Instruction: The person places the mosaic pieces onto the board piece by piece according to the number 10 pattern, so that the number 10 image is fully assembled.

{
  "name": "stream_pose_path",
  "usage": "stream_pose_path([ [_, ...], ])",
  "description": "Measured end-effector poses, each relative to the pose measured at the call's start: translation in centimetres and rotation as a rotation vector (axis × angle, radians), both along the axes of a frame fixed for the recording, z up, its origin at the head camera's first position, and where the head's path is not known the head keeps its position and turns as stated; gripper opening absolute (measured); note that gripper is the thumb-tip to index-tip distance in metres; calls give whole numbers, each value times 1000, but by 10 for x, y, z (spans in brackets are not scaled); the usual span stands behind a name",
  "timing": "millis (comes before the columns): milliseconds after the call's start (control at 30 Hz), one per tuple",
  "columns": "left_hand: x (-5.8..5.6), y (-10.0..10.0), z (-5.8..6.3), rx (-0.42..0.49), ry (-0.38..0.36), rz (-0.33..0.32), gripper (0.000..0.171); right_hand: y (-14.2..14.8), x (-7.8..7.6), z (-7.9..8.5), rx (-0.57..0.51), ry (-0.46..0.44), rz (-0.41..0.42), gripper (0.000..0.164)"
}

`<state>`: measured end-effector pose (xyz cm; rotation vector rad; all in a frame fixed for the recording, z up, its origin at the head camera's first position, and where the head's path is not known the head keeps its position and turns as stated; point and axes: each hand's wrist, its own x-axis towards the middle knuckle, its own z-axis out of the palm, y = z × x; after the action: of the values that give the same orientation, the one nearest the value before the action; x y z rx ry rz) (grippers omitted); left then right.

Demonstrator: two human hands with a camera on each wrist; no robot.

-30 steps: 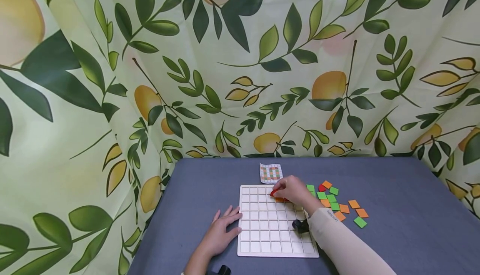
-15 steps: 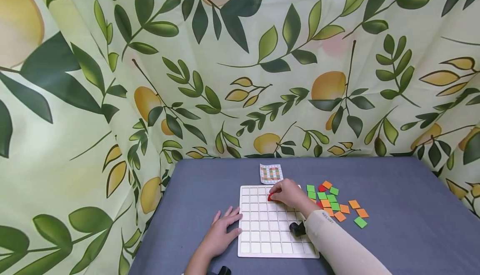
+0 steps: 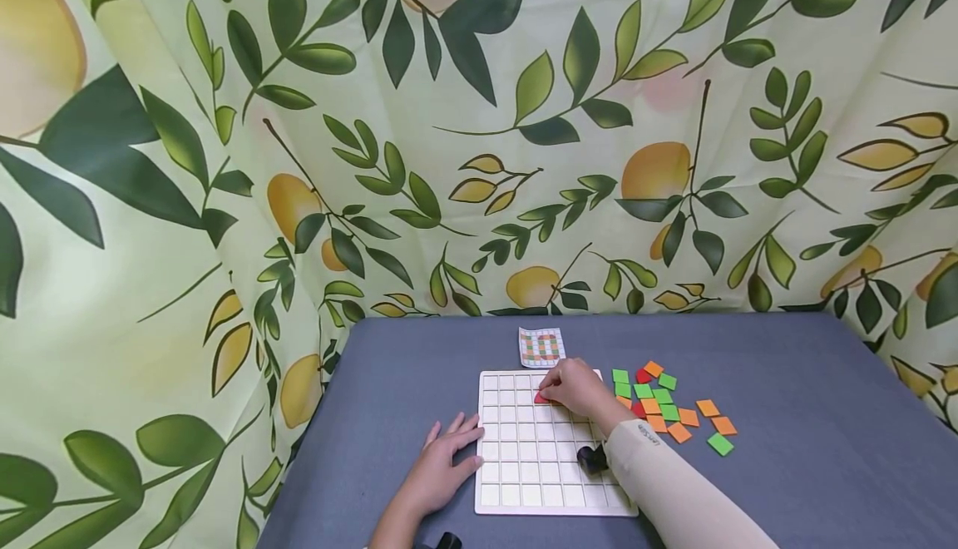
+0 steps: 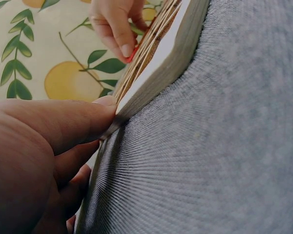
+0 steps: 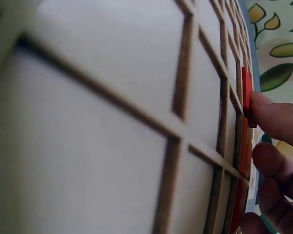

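Note:
A white grid board (image 3: 520, 451) with square recesses lies on the table. My right hand (image 3: 575, 388) is over its upper part, pinching a small red tile (image 3: 540, 398) between thumb and finger. In the right wrist view that red tile (image 5: 246, 95) is at a far cell, tilted against the grid ribs. An orange tile (image 5: 245, 146) and another red tile (image 5: 239, 202) sit in cells beside it, partly hidden by the fingers. My left hand (image 3: 441, 462) rests at the board's left edge, fingers spread; in the left wrist view its thumb (image 4: 83, 119) touches the rim.
Loose green, orange and red square tiles (image 3: 662, 397) lie scattered right of the board on the grey-blue table (image 3: 793, 466). Behind the board lies a small card (image 3: 541, 347) with a coloured grid pattern. A leaf-printed cloth (image 3: 479, 133) hangs around the table.
My right hand has shifted slightly left and toward me with the red tile, which is now lower at the board. The left hand has stayed at the edge.

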<state>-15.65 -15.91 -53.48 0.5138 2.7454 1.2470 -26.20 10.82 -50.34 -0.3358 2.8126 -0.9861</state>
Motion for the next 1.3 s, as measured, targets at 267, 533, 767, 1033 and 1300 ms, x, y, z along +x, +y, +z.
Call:
stream_pose_path([
  [267, 0, 0, 1, -4, 0, 2, 43, 0, 2, -1, 38, 16, -9, 11],
  [533, 2, 0, 3, 3, 3, -1, 43, -1, 4, 2, 89, 39, 21, 11],
  [767, 1, 0, 3, -2, 3, 3, 43, -1, 7, 0, 97, 57, 24, 9],
  [1033, 0, 1, 2, -10, 1, 9, 43, 1, 7, 0, 95, 95, 40, 11],
  [1300, 0, 1, 2, -3, -7, 6, 43, 7, 8, 0, 100, 112, 45, 13],
])
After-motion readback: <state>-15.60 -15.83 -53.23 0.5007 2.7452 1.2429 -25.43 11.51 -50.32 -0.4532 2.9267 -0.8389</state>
